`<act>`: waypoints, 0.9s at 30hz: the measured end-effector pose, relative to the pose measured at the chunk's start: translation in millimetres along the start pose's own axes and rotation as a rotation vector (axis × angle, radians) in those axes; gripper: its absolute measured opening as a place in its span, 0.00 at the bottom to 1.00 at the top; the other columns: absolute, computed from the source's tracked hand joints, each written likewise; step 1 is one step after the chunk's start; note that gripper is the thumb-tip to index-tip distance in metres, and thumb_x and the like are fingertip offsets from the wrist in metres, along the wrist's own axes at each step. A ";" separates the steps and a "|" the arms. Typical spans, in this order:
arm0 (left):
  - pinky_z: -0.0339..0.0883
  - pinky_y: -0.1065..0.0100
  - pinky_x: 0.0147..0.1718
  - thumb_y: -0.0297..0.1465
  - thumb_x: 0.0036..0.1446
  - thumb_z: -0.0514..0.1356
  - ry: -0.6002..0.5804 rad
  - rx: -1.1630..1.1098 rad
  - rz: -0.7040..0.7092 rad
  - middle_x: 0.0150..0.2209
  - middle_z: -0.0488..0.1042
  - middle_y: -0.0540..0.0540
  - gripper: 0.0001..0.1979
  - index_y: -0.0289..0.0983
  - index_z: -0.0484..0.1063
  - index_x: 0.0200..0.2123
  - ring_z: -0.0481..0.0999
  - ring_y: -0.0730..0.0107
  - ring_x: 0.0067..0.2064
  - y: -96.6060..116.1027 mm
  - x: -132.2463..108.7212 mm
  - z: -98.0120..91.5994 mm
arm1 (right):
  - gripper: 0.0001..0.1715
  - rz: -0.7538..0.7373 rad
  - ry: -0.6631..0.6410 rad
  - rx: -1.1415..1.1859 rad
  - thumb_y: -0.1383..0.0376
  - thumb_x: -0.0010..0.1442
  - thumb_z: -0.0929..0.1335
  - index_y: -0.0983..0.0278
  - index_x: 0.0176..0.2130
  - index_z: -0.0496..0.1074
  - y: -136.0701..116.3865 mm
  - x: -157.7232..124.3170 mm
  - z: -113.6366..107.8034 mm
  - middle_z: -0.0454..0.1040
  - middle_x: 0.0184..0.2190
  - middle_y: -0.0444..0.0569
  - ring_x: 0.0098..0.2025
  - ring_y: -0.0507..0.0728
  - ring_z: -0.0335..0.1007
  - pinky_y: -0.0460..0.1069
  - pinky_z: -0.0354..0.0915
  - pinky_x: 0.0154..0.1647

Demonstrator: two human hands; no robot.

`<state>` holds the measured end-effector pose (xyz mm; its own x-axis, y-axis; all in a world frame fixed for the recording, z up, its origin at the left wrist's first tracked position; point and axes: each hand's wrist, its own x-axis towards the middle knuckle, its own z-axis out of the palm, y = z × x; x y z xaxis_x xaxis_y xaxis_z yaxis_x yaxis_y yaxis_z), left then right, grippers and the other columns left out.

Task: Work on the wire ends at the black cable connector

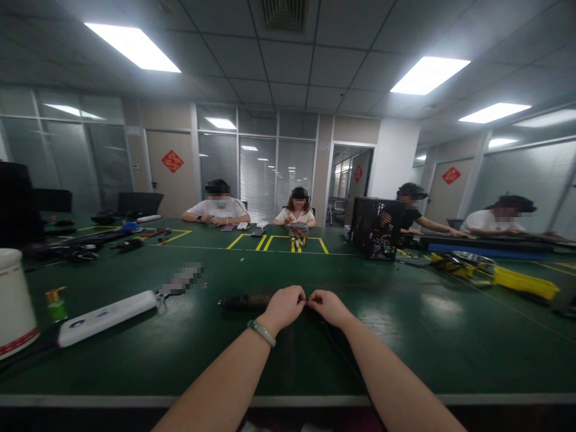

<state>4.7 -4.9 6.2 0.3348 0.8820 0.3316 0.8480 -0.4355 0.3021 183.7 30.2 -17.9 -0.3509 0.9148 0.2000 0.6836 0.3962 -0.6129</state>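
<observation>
A dark, slim-bodied electric screwdriver [245,302] lies on the green table with its narrow tip to the left. My left hand [284,309], with a jade-like bangle on the wrist, is closed at the tool's right end and hides that end. Fingertip to fingertip with it, my right hand [330,307] is pinched closed where the tool's dark cord [335,343] comes out. The cord runs down past my right forearm toward the table's near edge. What exactly sits between the fingertips is too small to make out.
To the left are a white power strip [108,318], a small green bottle [56,305] and a white tub [15,300]. Across the table [427,348] stands a black computer case [377,228]; a yellow bin [526,283] lies right. Several people work at the far side.
</observation>
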 end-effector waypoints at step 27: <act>0.61 0.66 0.45 0.32 0.57 0.54 -0.016 0.012 0.025 0.41 0.72 0.47 0.07 0.40 0.70 0.37 0.70 0.66 0.44 2.0 -1.9 -2.3 | 0.09 -0.057 -0.062 0.005 0.62 0.55 0.67 0.63 0.36 0.75 4.5 -1.7 -4.6 0.76 0.32 0.45 0.34 0.53 0.71 0.45 0.62 0.34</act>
<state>4.8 -7.8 8.2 0.3628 0.8736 0.3242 0.8442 -0.4555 0.2826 190.3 30.8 -17.5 -0.4278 0.8843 0.1871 0.6582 0.4466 -0.6061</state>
